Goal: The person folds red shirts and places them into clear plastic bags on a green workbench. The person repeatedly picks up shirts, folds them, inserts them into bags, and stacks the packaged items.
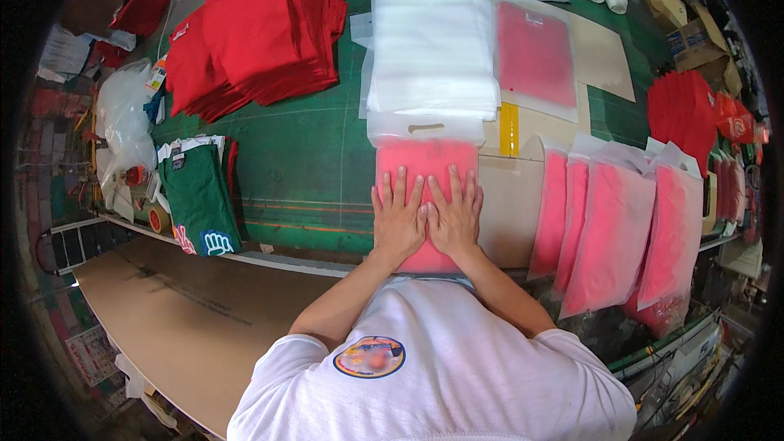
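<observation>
Both my hands lie flat, side by side, on a frosted plastic bag (426,153) with a folded red garment inside, at the table's near edge. My left hand (398,214) presses on its left half with the fingers stretched out and pointing away from me. On the right half, my right hand (455,214) rests the same way, the thumbs meeting in the middle. The bag's top flap, with a cut-out handle slot, points to the far side. Just beyond it is a stack of empty frosted bags (433,49).
Folded red shirts (273,37) are piled far left on the green table (302,155). A folded green shirt (196,196) lies nearer. Several filled bags (608,224) lean over the right edge. Another bagged red garment (535,53) lies far right. Brown cardboard (204,302) sits below the left edge.
</observation>
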Tool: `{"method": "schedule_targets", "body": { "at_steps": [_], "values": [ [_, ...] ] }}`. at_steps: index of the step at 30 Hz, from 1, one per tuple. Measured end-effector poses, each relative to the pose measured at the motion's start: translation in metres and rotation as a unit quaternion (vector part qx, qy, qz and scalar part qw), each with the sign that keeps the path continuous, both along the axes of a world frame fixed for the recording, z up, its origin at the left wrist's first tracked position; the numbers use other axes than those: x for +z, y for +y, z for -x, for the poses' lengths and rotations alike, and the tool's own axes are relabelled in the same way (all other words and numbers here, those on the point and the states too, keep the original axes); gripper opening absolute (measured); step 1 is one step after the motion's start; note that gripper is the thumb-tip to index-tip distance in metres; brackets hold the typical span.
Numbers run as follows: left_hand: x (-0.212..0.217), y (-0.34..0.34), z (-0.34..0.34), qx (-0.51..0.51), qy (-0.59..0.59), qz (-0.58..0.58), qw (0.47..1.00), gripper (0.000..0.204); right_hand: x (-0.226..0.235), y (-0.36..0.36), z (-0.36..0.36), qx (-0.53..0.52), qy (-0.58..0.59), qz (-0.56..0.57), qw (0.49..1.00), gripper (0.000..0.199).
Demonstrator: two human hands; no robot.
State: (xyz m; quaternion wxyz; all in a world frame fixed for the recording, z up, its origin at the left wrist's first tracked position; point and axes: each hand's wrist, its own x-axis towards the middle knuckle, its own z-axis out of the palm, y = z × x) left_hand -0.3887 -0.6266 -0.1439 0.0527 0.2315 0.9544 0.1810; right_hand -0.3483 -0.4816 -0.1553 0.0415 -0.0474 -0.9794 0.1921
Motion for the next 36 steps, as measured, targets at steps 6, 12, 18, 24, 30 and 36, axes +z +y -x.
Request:
{"method": "schedule_targets", "body": {
  "at_steps": [6, 12, 18, 24, 30, 36],
  "values": [
    [0.0, -0.001, -0.003, 0.002, -0.014, 0.014, 1.0, 0.059, -0.002, 0.002, -0.002, 0.011, 0.009, 0.014, 1.0, 0.054],
    [-0.016, -0.006, -0.006, -0.009, 0.009, -0.01, 1.0, 0.059, -0.01, 0.001, -0.007, 0.002, 0.036, 0.007, 0.999, 0.052],
    [-0.016, -0.006, -0.004, 0.012, 0.03, -0.052, 0.998, 0.057, -0.002, 0.002, -0.006, -0.003, 0.047, 0.021, 0.999, 0.055],
    [-0.022, -0.027, -0.005, 0.151, -0.057, -0.219, 0.962, 0.058, 0.012, 0.013, -0.038, -0.12, 0.063, 0.164, 0.977, 0.064],
    [-0.01, -0.03, -0.024, 0.157, -0.127, -0.299, 0.933, 0.061, 0.014, 0.01, -0.067, -0.147, 0.001, 0.288, 0.946, 0.078],
    [0.076, 0.006, -0.061, 0.107, -0.134, -0.398, 0.901, 0.068, 0.116, 0.027, -0.108, -0.161, 0.084, 0.178, 0.967, 0.075]
  ]
}}
